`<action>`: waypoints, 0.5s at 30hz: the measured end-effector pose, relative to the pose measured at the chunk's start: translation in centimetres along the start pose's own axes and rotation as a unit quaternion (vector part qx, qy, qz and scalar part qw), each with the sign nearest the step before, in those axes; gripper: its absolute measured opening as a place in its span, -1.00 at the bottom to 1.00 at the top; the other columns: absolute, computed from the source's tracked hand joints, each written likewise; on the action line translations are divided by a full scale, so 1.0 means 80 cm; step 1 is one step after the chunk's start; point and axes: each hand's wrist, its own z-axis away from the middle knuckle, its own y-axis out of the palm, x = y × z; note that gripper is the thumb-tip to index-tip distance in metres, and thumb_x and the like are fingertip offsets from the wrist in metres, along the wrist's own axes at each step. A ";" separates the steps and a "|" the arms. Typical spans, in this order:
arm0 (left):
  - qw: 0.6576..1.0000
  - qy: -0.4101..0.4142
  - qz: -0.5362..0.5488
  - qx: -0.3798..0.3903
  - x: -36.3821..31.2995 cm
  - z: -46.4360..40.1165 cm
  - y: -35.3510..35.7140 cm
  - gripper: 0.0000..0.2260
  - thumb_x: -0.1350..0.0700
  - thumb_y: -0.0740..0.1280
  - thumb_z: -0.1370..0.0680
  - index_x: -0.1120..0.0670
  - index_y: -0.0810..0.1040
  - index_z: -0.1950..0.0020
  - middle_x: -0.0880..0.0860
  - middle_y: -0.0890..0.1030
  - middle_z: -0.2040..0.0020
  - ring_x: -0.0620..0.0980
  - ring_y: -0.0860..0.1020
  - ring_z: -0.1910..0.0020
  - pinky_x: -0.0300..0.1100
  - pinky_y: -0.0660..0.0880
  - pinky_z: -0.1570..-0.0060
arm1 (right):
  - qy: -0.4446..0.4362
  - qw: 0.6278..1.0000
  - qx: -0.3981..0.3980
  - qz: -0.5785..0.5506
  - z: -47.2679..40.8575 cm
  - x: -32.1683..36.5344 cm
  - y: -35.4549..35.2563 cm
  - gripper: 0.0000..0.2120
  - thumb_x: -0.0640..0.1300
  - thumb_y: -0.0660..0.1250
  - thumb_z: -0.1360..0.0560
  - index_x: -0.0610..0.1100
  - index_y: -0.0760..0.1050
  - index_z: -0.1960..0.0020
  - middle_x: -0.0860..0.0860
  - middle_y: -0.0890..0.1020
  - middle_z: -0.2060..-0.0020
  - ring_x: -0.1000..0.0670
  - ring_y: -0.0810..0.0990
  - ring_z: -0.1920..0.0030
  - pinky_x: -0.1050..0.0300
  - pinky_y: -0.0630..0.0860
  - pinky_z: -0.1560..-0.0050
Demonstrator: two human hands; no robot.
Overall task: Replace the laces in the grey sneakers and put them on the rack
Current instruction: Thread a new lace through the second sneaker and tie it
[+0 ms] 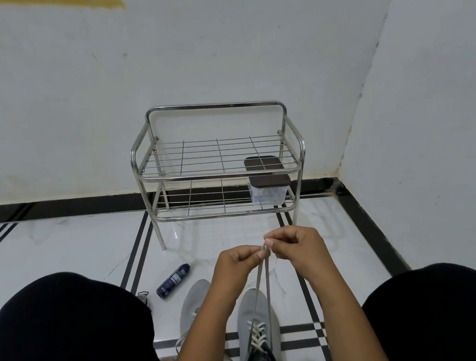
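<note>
Evening up the lace ends above the laced sneaker

You are pinching both ends of the lace together, left hand and right hand meeting at centre frame, likely matching their lengths; the laced sneaker is sitting bottom centre, the other sneaker just left, the rack waiting beyond.

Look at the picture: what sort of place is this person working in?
Probably a corner of a home, perhaps an entryway: a metal shoe rack against plain white walls, a glossy tiled floor, and grey sneakers being laced.
</note>
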 end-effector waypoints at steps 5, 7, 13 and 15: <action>1.000 0.004 0.004 0.000 -0.002 0.001 0.001 -0.88 0.14 0.43 -0.49 0.13 0.71 0.04 0.03 0.72 0.09 -0.17 0.65 0.04 -0.51 0.46 0.15 | -0.003 1.000 -0.005 -0.007 0.000 -0.002 0.001 -0.88 -0.26 0.43 -0.47 -0.07 0.67 0.12 0.03 0.70 0.26 0.16 0.66 0.21 0.35 0.55 0.18; 1.000 0.007 0.002 0.000 -0.002 0.001 0.001 -0.89 0.15 0.43 -0.49 0.14 0.71 0.04 0.03 0.72 0.10 -0.16 0.65 0.04 -0.49 0.47 0.14 | -0.002 1.000 -0.004 -0.012 0.000 -0.003 0.002 -0.89 -0.27 0.43 -0.47 -0.08 0.67 0.11 0.02 0.71 0.25 0.15 0.66 0.20 0.35 0.55 0.18; 0.999 0.008 -0.036 -0.019 0.003 -0.003 -0.003 -0.92 0.15 0.42 -0.50 0.11 0.71 0.07 -0.03 0.72 0.12 -0.16 0.64 0.03 -0.44 0.46 0.07 | 0.007 0.996 -0.066 -0.063 -0.002 -0.006 -0.008 -0.90 -0.19 0.42 -0.49 -0.05 0.67 0.03 0.03 0.72 0.15 0.06 0.68 0.10 0.21 0.59 0.00; 0.999 0.008 -0.041 -0.023 0.004 -0.004 -0.004 -0.93 0.14 0.42 -0.50 0.09 0.71 0.08 -0.04 0.72 0.12 -0.17 0.64 0.03 -0.42 0.45 0.05 | 0.025 0.995 -0.082 -0.059 -0.004 -0.011 -0.015 -0.90 -0.20 0.42 -0.49 -0.05 0.66 0.04 0.02 0.71 0.15 0.03 0.68 0.09 0.17 0.60 -0.02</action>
